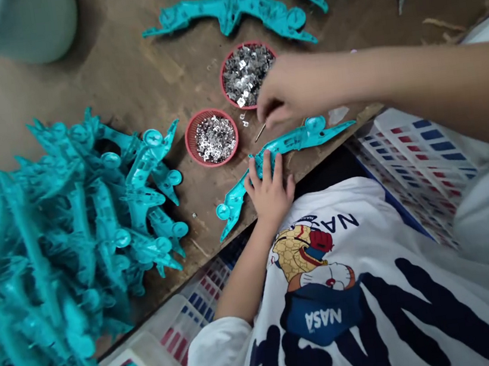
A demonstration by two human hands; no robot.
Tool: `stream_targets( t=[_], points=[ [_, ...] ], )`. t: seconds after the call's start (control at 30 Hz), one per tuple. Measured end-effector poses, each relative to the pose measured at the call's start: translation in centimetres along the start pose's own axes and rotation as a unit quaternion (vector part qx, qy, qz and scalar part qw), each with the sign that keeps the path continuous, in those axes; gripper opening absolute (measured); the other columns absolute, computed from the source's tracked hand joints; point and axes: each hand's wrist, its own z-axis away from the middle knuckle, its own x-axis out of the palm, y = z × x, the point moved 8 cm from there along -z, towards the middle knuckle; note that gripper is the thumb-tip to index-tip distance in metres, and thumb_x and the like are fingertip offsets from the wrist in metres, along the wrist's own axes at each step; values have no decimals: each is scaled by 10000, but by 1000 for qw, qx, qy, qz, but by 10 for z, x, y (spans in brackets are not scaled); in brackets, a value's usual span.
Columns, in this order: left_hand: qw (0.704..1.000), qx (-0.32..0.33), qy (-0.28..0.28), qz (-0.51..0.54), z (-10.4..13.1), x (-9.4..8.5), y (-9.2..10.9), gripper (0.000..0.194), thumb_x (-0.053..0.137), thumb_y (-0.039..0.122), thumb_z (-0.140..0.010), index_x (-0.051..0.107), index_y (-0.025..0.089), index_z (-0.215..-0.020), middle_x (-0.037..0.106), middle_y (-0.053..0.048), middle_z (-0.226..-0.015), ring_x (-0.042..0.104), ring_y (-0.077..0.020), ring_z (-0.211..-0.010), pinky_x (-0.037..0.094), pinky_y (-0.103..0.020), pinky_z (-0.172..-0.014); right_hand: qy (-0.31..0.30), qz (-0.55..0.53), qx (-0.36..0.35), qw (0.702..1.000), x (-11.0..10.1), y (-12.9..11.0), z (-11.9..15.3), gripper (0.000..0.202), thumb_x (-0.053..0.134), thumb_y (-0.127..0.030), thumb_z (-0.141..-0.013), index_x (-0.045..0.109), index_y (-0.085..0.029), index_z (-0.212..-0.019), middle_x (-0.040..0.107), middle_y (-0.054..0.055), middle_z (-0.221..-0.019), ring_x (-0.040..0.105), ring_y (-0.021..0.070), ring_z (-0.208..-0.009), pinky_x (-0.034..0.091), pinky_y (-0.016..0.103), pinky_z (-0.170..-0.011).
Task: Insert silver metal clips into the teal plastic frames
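The left hand (271, 188) lies palm down on the teal plastic frame (297, 139), fingers spread, wrist nearly straight. The right hand (280, 95) hovers just beyond the frame, fingers curled inward, its bare forearm (374, 76) reaching in past the frame's right end.

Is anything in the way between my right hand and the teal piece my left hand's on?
Nothing visible stands between the right hand and the teal piece except the thin metal rod that hand holds. The left hand partly covers the piece.
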Motion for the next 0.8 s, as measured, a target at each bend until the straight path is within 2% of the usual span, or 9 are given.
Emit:
stream_targets(
  t=[0.03, 0.1, 0.23, 0.37, 0.47, 0.57, 0.67, 0.8],
  points=[
    [1000, 2, -1, -3, 0, 1, 0, 663, 575, 524, -1192, 553, 312, -1820, 395, -95, -1950, 323, -492, -1830, 390, -706, -1354, -34, -26, 2, 999, 20, 3, 3, 235, 780, -313, -1099, 954, -206, -1213, 911, 90, -1181, 837, 324, -1114, 624, 468, -1070],
    [1000, 6, -1, -4, 0, 1, 0, 681, 576, 529, -1191, 533, 306, -1833, 373, -100, -1958, 311, -492, -1835, 380, -705, -1362, -64, -71, 5, 995, 53, 17, 3, 185, 804, -296, -1064, 956, -255, -1162, 915, 49, -1148, 837, 295, -1073, 616, 439, -1046],
    [1000, 11, -8, 15, 0, 2, 1, 728, 614, 600, -1170, 545, 293, -1827, 399, -117, -1944, 306, -512, -1832, 394, -712, -1348, -98, -106, 26, 989, 90, 52, -10, 167, 835, -288, -1028, 948, -256, -1145, 912, 18, -1123, 834, 272, -1065, 591, 414, -1043],
    [998, 9, -17, 55, -1, 0, -3, 780, 657, 686, -1133, 574, 307, -1809, 451, -125, -1919, 308, -532, -1827, 402, -729, -1340, -119, -99, 41, 987, 96, 71, -19, 239, 816, -350, -1057, 940, -241, -1230, 905, 30, -1088, 823, 261, -1023, 586, 413, -991],
    [996, 8, -24, 82, 0, -1, -7, 796, 651, 710, -1125, 572, 314, -1811, 455, -127, -1917, 296, -548, -1826, 396, -761, -1337, -137, -120, 70, 981, 98, 81, -18, 289, 815, -443, -1083, 941, -235, -1239, 892, 45, -989, 816, 249, -943, 599, 414, -972],
    [995, 2, -35, 89, 1, -1, -9, 768, 623, 683, -1143, 572, 308, -1811, 449, -125, -1921, 287, -558, -1825, 394, -776, -1326, -170, -139, 94, 971, 106, 90, -15, 354, 803, -524, -1095, 946, -221, -1210, 883, 48, -924, 806, 241, -890, 612, 426, -975],
    [996, 4, -40, 81, 1, -1, -9, 734, 602, 633, -1162, 559, 309, -1819, 441, -118, -1928, 294, -548, -1824, 391, -761, -1326, -160, -128, 84, 975, 109, 94, -17, 382, 812, -591, -1058, 958, -248, -1142, 887, 45, -912, 807, 246, -876, 627, 428, -953],
    [997, 14, -27, 77, 2, -2, -8, 714, 590, 619, -1169, 564, 316, -1815, 470, -121, -1914, 351, -546, -1797, 388, -756, -1317, -158, -127, 71, 977, 112, 92, -20, 590, 679, -744, -1087, 950, -220, -1095, 860, 47, -827, 801, 204, -855, 610, 382, -886]
  ],
)
